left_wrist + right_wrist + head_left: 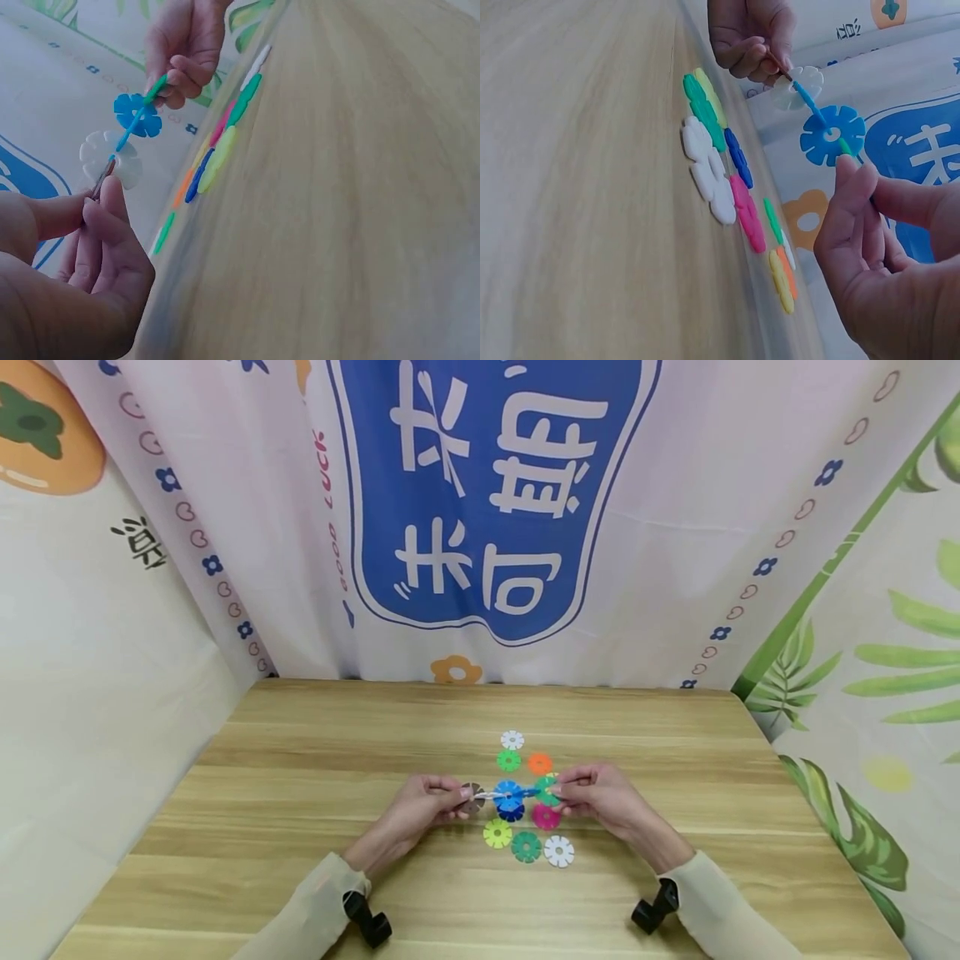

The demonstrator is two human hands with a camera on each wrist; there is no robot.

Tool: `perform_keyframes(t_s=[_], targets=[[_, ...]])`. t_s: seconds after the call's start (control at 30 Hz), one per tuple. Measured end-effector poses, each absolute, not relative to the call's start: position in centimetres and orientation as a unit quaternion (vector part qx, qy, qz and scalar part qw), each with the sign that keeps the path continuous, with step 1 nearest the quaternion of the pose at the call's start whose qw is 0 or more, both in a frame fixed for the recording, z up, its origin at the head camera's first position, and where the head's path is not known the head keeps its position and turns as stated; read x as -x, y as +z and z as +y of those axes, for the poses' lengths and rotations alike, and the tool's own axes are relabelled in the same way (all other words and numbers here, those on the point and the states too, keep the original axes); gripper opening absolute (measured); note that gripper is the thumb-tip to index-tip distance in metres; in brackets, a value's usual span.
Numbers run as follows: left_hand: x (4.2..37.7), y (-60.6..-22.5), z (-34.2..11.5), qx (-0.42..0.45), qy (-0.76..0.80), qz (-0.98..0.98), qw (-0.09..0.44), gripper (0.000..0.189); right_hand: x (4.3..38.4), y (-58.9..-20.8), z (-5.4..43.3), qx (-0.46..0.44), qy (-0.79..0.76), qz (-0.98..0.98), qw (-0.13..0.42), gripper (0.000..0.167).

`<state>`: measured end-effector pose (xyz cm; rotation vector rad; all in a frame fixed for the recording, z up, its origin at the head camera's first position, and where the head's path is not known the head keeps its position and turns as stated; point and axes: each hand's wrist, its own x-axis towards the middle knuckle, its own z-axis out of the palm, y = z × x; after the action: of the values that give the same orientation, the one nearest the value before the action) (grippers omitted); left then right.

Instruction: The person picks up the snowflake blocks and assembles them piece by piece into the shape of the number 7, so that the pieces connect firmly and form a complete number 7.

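Left hand (424,808) pinches a brown disc (476,799), right hand (604,797) a green disc (546,791); only wrist views face the linked white disc (127,166).

Left hand (422,812) and right hand (606,797), both pinching

Left: raised, thumb against forefinger, other fingers curled. Right: raised, apart from the left, likewise pinched, fingers curled. Left forearm (303,906) and right forearm (727,906): pale-sleeved, slanting forward and inward.

Soft, even light fills the head view, from the pale curtain (675,568) to the wooden table (300,735). Both wrist views look dimmer and greyer, their fine detail slightly soft, and the left hand (82,274) lies in shade
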<state>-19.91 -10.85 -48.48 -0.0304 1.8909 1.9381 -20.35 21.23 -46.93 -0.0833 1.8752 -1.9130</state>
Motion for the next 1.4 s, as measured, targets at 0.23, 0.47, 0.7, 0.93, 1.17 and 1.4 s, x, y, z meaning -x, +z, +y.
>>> perform_keyframes(t_s=[0.23,0.47,0.7,0.93,1.17,1.4], targets=[[20.0,-48.0,-10.8,0.004,0.694,0.691,0.200,0.011,20.6,-46.8,20.8,0.036,-0.681,0.697,0.221,0.013],[19.6,-48.6,-10.7,0.001,0.703,0.680,0.209,0.010,20.2,-46.1,20.5,0.050,-0.671,0.703,0.229,0.015],[19.5,-48.7,-10.6,0.013,0.717,0.664,0.209,0.006,19.7,-45.2,19.9,0.039,-0.659,0.718,0.220,0.015],[19.3,-48.2,-10.6,0.039,0.734,0.651,0.190,0.014,19.4,-44.2,18.9,0.007,-0.654,0.734,0.183,0.018],[19.1,-48.1,-10.7,0.053,0.737,0.651,0.175,0.016,19.5,-44.2,18.4,-0.004,-0.660,0.729,0.180,0.020],[18.9,-47.9,-10.8,0.046,0.742,0.642,0.189,0.017,20.2,-44.8,19.4,0.020,-0.664,0.721,0.198,0.019]])
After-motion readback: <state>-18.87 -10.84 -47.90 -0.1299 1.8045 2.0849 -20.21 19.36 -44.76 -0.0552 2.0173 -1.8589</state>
